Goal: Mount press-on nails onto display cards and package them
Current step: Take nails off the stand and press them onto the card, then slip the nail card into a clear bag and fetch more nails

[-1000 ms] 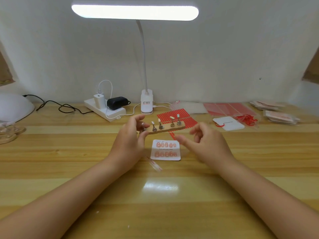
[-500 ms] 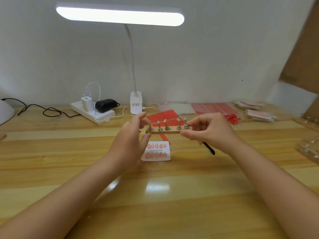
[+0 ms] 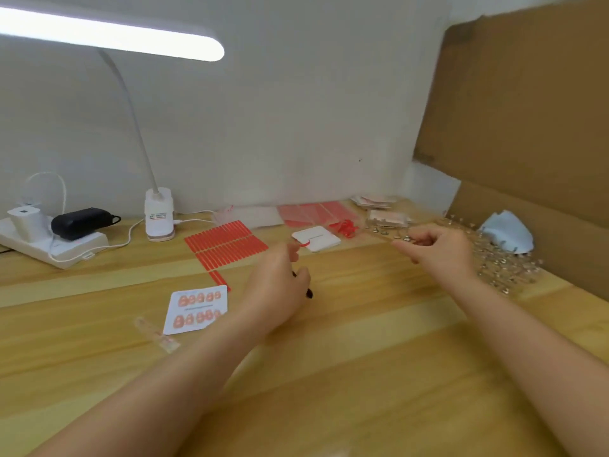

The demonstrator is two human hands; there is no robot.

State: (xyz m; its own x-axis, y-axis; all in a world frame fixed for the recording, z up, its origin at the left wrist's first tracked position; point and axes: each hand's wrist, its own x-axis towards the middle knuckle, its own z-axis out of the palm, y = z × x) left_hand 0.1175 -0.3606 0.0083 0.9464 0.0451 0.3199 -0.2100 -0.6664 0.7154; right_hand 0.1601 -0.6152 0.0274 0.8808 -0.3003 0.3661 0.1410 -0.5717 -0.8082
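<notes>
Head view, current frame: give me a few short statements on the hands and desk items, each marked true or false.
1. The right hand holds the wooden strip of nail stands. True.
2. The nail card is in the left hand. False: it lies flat on the desk.
3. The lamp is on. True.
4. The red strips lie right of the cardboard. False: they lie left of it, near the lamp base.

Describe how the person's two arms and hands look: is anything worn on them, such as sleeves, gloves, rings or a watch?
Both forearms are bare as far as the picture shows; no sleeve comes into view. The left hand and the right hand wear no gloves. No watch, bracelet or ring shows on the sides that face the camera. The picture is somewhat blurred, so the fingernails cannot be judged.
</notes>
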